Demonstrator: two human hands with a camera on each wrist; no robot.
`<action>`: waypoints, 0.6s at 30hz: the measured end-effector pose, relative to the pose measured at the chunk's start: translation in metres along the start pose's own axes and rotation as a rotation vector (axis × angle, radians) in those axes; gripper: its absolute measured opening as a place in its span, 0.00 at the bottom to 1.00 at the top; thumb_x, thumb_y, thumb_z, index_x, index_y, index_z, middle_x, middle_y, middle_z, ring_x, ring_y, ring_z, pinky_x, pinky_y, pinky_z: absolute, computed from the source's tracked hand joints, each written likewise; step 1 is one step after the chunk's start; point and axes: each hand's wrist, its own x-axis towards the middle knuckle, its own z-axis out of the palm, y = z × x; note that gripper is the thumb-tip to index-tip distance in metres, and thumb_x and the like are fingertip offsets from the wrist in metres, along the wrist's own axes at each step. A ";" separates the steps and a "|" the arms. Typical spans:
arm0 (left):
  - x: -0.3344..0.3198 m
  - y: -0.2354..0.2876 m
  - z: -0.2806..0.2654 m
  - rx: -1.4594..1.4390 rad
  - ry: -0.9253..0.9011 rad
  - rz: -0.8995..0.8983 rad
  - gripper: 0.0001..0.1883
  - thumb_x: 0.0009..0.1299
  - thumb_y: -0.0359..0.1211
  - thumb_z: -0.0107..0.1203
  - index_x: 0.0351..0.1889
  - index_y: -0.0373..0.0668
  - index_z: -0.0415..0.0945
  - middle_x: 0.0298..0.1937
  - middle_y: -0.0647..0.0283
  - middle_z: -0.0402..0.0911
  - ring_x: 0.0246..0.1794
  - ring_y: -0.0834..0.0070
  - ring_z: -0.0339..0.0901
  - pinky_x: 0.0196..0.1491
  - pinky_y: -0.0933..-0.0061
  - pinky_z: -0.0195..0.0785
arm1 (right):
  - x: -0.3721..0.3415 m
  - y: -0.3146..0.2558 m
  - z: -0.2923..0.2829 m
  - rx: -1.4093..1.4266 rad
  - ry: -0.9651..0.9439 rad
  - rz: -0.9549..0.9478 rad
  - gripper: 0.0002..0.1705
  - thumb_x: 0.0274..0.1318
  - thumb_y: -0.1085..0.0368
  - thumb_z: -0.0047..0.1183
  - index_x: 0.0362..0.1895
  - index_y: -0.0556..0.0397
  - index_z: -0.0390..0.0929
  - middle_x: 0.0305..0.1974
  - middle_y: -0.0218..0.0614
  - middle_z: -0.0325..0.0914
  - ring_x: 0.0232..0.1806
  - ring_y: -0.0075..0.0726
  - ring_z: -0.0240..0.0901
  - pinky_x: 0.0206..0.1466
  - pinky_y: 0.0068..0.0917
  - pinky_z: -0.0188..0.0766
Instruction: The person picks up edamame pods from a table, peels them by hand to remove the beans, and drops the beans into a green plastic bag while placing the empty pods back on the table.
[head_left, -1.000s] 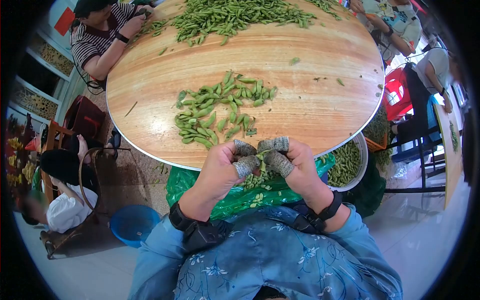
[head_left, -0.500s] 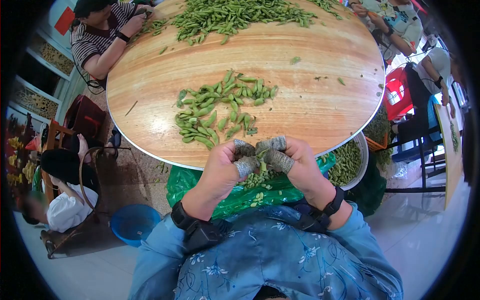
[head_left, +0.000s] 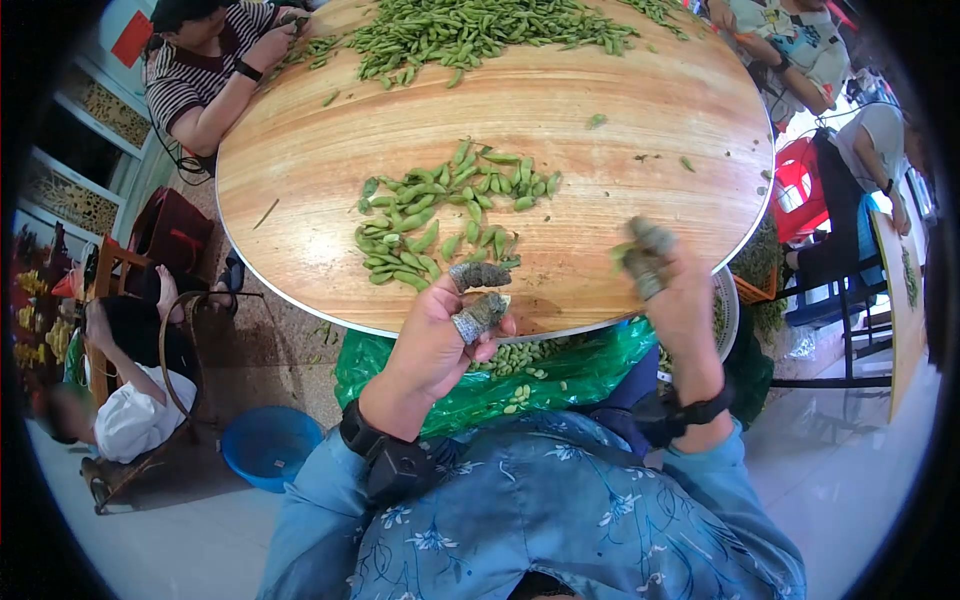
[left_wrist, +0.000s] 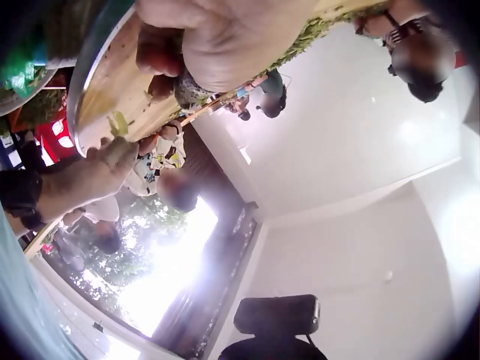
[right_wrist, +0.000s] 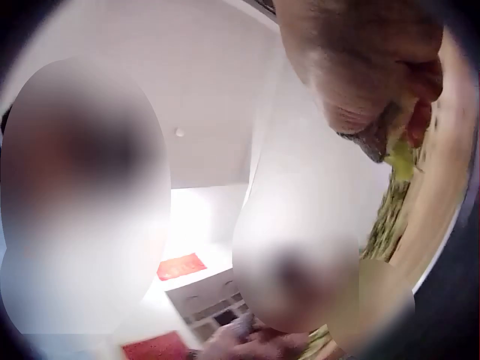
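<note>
My right hand (head_left: 682, 300), blurred, is over the table's right front and pinches a green soybean pod (head_left: 622, 252) between thumb and index finger. The same pod (right_wrist: 403, 161) pokes out past the fingertips in the right wrist view. My left hand (head_left: 425, 335) is at the table's front edge, thumb and index finger apart, the other fingers curled. A pale bit shows at its thumb tip; I cannot tell whether it is held. Grey knitted covers wrap both hands' thumbs and index fingers. Beyond the left hand lies a loose group of pods (head_left: 410, 220).
A large pod heap (head_left: 480, 35) covers the far side of the wooden table (head_left: 330, 150). Below the front edge, a green plastic sheet (head_left: 365, 370) bears shelled beans (head_left: 518, 355). A white basket (head_left: 730, 310) stands right, a blue basin (head_left: 268, 450) left. Other people sit around.
My hands were together at the table edge, both on a pod. The right hand has moved away right and forward with a pod; the left has stayed near the edge.
</note>
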 end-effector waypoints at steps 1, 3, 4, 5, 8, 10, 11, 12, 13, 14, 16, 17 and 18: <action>0.000 0.001 -0.001 0.000 0.000 0.001 0.11 0.61 0.24 0.47 0.42 0.40 0.66 0.26 0.58 0.74 0.17 0.83 0.67 0.16 0.88 0.57 | 0.003 -0.004 -0.015 -0.216 0.098 0.070 0.14 0.47 0.70 0.51 0.41 0.59 0.71 0.31 0.33 0.74 0.30 0.21 0.69 0.35 0.20 0.66; 0.001 0.001 -0.001 0.037 -0.047 0.016 0.09 0.62 0.25 0.47 0.40 0.40 0.67 0.24 0.58 0.74 0.17 0.83 0.67 0.15 0.88 0.56 | 0.006 0.004 -0.044 -0.427 0.214 0.045 0.13 0.46 0.70 0.51 0.40 0.59 0.72 0.31 0.34 0.75 0.30 0.21 0.69 0.35 0.21 0.67; 0.002 0.000 -0.001 0.037 -0.051 0.016 0.09 0.62 0.25 0.47 0.40 0.40 0.67 0.24 0.58 0.74 0.17 0.83 0.67 0.15 0.88 0.56 | 0.006 0.007 -0.052 -0.636 0.331 0.021 0.13 0.46 0.69 0.52 0.39 0.59 0.73 0.31 0.34 0.75 0.30 0.21 0.69 0.34 0.21 0.67; 0.004 -0.002 -0.001 0.043 -0.066 0.012 0.07 0.62 0.25 0.47 0.38 0.40 0.67 0.24 0.58 0.74 0.16 0.83 0.67 0.14 0.88 0.56 | 0.004 0.009 -0.050 -0.639 0.335 0.023 0.13 0.46 0.69 0.52 0.39 0.59 0.73 0.31 0.34 0.75 0.30 0.21 0.69 0.34 0.21 0.67; 0.008 -0.004 0.005 0.067 -0.088 -0.004 0.05 0.62 0.26 0.46 0.36 0.40 0.67 0.23 0.58 0.74 0.15 0.84 0.65 0.14 0.87 0.55 | -0.009 -0.003 -0.024 0.191 0.018 -0.047 0.10 0.47 0.70 0.51 0.37 0.59 0.74 0.31 0.32 0.75 0.31 0.22 0.70 0.36 0.19 0.67; 0.008 -0.005 0.010 0.086 -0.084 -0.009 0.04 0.63 0.27 0.46 0.35 0.40 0.66 0.23 0.58 0.74 0.14 0.84 0.64 0.13 0.87 0.54 | -0.015 -0.015 -0.006 0.336 -0.252 0.056 0.12 0.49 0.72 0.48 0.40 0.60 0.72 0.32 0.32 0.74 0.32 0.23 0.70 0.37 0.19 0.67; 0.007 -0.006 0.014 0.100 -0.046 0.015 0.04 0.62 0.27 0.46 0.35 0.41 0.66 0.23 0.59 0.74 0.14 0.85 0.64 0.14 0.88 0.54 | -0.018 -0.017 0.004 0.435 -0.312 0.144 0.13 0.49 0.72 0.48 0.42 0.60 0.71 0.32 0.33 0.74 0.33 0.22 0.69 0.37 0.19 0.67; 0.006 -0.007 0.015 0.115 -0.007 0.040 0.05 0.62 0.27 0.47 0.35 0.41 0.65 0.22 0.60 0.74 0.14 0.85 0.63 0.14 0.88 0.54 | -0.019 -0.021 0.012 0.439 -0.316 0.144 0.13 0.49 0.72 0.48 0.42 0.60 0.71 0.32 0.33 0.74 0.33 0.22 0.69 0.37 0.19 0.67; 0.005 -0.007 0.015 0.117 -0.002 0.042 0.05 0.62 0.27 0.47 0.35 0.41 0.65 0.22 0.60 0.74 0.14 0.85 0.63 0.14 0.88 0.54 | -0.020 -0.026 0.019 0.444 -0.367 0.123 0.13 0.49 0.72 0.48 0.42 0.60 0.70 0.32 0.33 0.74 0.34 0.22 0.69 0.37 0.19 0.67; 0.004 -0.008 0.015 0.209 0.039 0.085 0.04 0.63 0.27 0.45 0.35 0.42 0.64 0.24 0.61 0.74 0.14 0.86 0.63 0.14 0.88 0.54 | -0.020 -0.029 0.022 0.447 -0.418 0.102 0.14 0.48 0.72 0.48 0.42 0.60 0.70 0.32 0.34 0.74 0.34 0.22 0.69 0.37 0.19 0.67; 0.000 -0.006 0.016 0.297 0.083 0.124 0.03 0.64 0.28 0.44 0.35 0.42 0.63 0.25 0.62 0.73 0.15 0.86 0.63 0.15 0.87 0.55 | -0.019 -0.028 0.023 0.382 -0.445 0.079 0.14 0.47 0.72 0.50 0.42 0.60 0.70 0.32 0.34 0.74 0.35 0.22 0.69 0.37 0.19 0.67; -0.004 -0.002 0.020 0.480 0.083 0.169 0.03 0.64 0.27 0.42 0.35 0.41 0.62 0.26 0.63 0.73 0.15 0.86 0.63 0.15 0.87 0.55 | -0.017 -0.024 0.023 0.323 -0.353 0.053 0.14 0.46 0.73 0.50 0.41 0.61 0.70 0.31 0.34 0.74 0.35 0.22 0.69 0.37 0.19 0.67; -0.006 0.002 0.021 0.663 0.080 0.215 0.03 0.65 0.27 0.41 0.35 0.41 0.62 0.27 0.64 0.73 0.16 0.87 0.62 0.16 0.86 0.55 | -0.015 -0.020 0.022 0.263 -0.259 0.025 0.14 0.46 0.73 0.51 0.41 0.61 0.70 0.31 0.35 0.74 0.34 0.22 0.69 0.37 0.19 0.67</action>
